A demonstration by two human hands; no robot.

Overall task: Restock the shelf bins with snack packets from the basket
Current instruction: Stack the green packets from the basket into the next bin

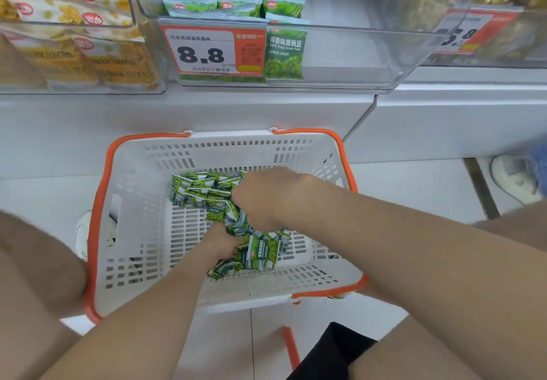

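Packets (pixel 201 191) in basket (pixel 133 172), long axes jumbled, left hand (pixel 220 240) and right hand (pixel 266 196) both grasping bunches.

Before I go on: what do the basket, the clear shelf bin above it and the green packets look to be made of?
Basket: rigid moulded plastic, matt white, with slotted walls; its orange handles look like plastic too.
Shelf bin: clear hard plastic, perhaps acrylic, glossy; its contents show through the front wall.
Green packets: thin printed film, likely plastic or foil-lined, slightly shiny and creased.
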